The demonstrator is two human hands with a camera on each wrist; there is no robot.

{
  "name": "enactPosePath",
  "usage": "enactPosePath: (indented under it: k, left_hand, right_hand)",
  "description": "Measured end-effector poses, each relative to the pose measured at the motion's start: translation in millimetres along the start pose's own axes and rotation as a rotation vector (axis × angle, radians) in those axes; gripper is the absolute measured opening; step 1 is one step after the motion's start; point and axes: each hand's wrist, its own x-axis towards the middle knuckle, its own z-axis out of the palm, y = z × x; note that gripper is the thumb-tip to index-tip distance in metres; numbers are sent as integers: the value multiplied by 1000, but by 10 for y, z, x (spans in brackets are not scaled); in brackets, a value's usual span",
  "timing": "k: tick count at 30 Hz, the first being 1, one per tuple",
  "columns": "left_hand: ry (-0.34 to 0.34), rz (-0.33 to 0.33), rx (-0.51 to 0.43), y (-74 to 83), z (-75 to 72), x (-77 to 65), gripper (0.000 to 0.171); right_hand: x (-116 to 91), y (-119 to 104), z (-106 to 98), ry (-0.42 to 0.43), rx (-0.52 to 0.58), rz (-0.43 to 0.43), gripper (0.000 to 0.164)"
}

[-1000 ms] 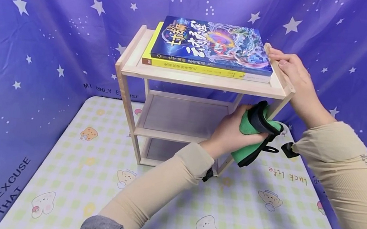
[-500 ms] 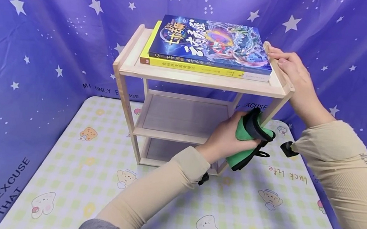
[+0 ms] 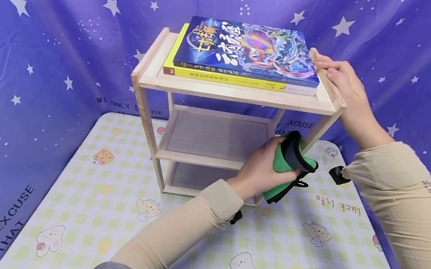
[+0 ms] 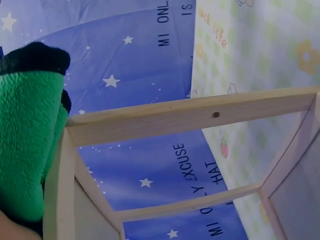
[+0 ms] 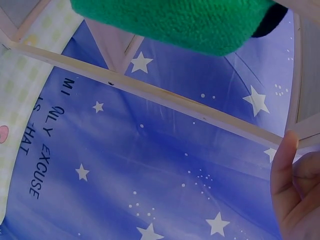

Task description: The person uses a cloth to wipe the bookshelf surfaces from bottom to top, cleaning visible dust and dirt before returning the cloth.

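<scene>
My left hand [image 3: 260, 169] grips a folded green cloth [image 3: 282, 162] with black edging and a small black loop. The cloth lies against the front right post of a light wooden shelf rack [image 3: 235, 93] in the head view. In the left wrist view the plush green cloth [image 4: 25, 130] sits beside the rack's post [image 4: 59, 185]. My right hand [image 3: 342, 88] holds the raised right edge of the rack's top. In the right wrist view this hand [image 5: 297, 195] has its thumb on the wood. The fingers behind the cloth are hidden.
A blue illustrated book [image 3: 248, 50] lies on a yellow book [image 3: 213, 77] on the rack's top. Below are a middle shelf [image 3: 215, 136] and a bottom shelf [image 3: 203, 179]. The rack stands on a checked tablecloth [image 3: 187, 254], with a purple starry curtain [image 3: 73, 27] behind.
My left hand has moved down and slightly left along the right post with the green cloth. My right hand keeps its hold on the rack's top edge.
</scene>
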Motion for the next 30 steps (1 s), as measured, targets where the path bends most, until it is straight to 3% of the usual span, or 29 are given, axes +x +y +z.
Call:
enactPosePath:
  k: [9,19,25,30]
  left_hand:
    - [52,88,115,-33,32,-93,74]
    - [256,283,215,-148,110,-251,68]
    - [336,341,227,-214,140,-293,69]
    - [364,367,255,-238,151,-328,69]
  right_hand:
    - [-8,-6,2,13,-19,8,29]
    - [1,27,14,21,6,14,29]
    - [6,37,16,15,17,11,28]
    - [5,31,14,10,24,8,28]
